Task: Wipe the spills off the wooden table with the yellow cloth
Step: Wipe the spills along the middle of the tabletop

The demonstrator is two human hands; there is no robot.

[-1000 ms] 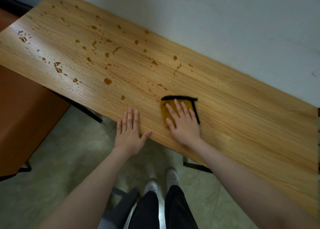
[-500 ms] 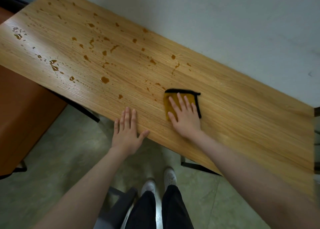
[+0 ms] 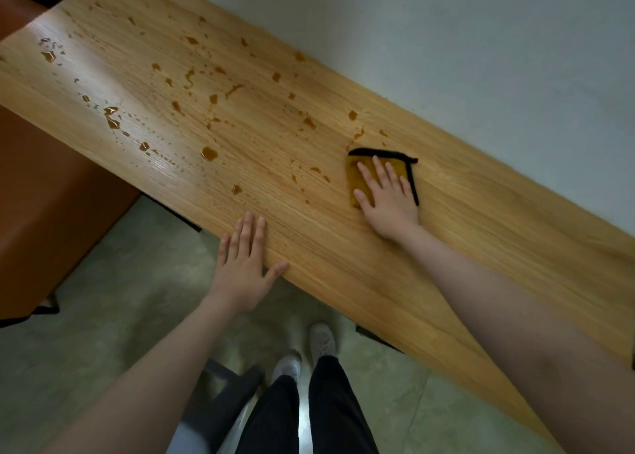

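A long wooden table [image 3: 464,240] runs from upper left to lower right along a pale wall. Brown spills [image 3: 209,153] dot its left and middle parts, several of them just left of and beyond the cloth. The folded yellow cloth [image 3: 357,173] with a black edge lies flat on the table. My right hand [image 3: 386,199] presses on it with straight, spread fingers and covers most of it. My left hand [image 3: 242,264] rests flat on the table's near edge, fingers straight, thumb out along the edge.
An orange-brown cabinet [image 3: 44,192] stands at the left, below the table's end. A dark stool [image 3: 223,385] sits by my legs and white shoes [image 3: 321,338] on the greenish floor. Black table legs [image 3: 171,209] show under the near edge.
My right hand has slid the cloth away from the near edge toward the wall and the spills. My left hand has stayed at the near edge.
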